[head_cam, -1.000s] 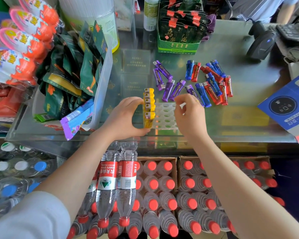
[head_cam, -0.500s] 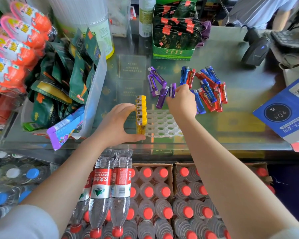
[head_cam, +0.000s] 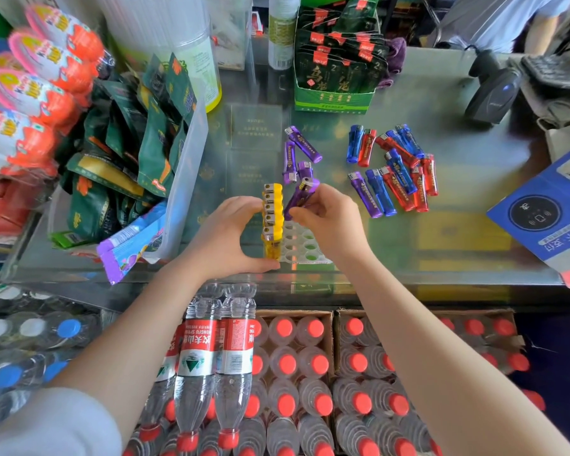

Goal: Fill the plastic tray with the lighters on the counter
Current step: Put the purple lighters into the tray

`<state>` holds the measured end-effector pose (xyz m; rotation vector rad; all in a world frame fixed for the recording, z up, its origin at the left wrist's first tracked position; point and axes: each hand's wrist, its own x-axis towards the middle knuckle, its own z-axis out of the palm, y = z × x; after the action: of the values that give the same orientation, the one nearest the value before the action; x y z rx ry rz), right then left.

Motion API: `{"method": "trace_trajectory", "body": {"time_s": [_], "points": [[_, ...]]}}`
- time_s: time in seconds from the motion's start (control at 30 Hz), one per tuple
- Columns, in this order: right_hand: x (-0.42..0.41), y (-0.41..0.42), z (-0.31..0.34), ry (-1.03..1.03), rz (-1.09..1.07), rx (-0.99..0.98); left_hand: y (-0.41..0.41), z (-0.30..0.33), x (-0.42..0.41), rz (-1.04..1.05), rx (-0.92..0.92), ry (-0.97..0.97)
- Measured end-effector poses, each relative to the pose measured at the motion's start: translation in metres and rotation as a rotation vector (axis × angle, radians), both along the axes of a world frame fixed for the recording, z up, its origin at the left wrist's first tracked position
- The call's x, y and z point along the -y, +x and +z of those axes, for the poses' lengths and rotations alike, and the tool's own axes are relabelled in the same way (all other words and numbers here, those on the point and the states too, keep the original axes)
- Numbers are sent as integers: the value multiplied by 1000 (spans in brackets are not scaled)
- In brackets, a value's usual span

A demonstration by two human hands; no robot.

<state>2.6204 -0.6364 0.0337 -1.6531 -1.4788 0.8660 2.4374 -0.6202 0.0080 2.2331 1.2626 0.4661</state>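
Observation:
A white plastic tray (head_cam: 301,246) with round holes sits near the counter's front edge. A row of yellow lighters (head_cam: 273,212) stands upright in its left column. My left hand (head_cam: 226,238) cups the tray's left side against the yellow lighters. My right hand (head_cam: 331,222) holds a purple lighter (head_cam: 301,194) tilted just above the tray, beside the yellow row. Three purple lighters (head_cam: 298,151) lie flat beyond the tray. A loose pile of blue and red lighters (head_cam: 397,166), with one purple one, lies to the right.
A clear bin of green snack packets (head_cam: 139,153) stands left of the tray. A green display box (head_cam: 334,100) is at the back. A barcode scanner (head_cam: 492,93) and a blue QR sign (head_cam: 547,218) are on the right. Bottled water is stacked below the counter.
My right hand reached out to the purple lighters, took one, and brought it back over the tray. My left hand stayed against the tray.

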Motion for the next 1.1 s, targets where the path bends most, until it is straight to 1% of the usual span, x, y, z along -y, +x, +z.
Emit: {"method": "trace_trajectory", "body": {"time_s": [0.17,0.3,0.57,0.7,0.77,0.83,0.87,0.97,1.03,1.1], "points": [[-3,-1,1,66,23,119,0,-1,0,-7,-11,7],[-2,1,0,86,89,272,0,-1,0,-29,8,18],[-5,2,-4,115,106,301,0,-2,1,-29,16,25],[-2,-2,-9,136,73,358,1,-2,2,-9,16,19],[-2,-6,-6,119,100,395,2,-1,3,-2,17,23],[-3,-5,-2,107,139,371,3,-1,3,3,15,29],[-5,-3,1,95,119,332,3,-1,4,5,12,34],[-16,6,3,35,-66,258,2,-3,4,3,2,46],[-28,9,-1,-13,-135,311,1,-4,3,-3,-5,41],[-38,8,-3,-63,-126,371,0,-5,3,-7,-1,37]]}}
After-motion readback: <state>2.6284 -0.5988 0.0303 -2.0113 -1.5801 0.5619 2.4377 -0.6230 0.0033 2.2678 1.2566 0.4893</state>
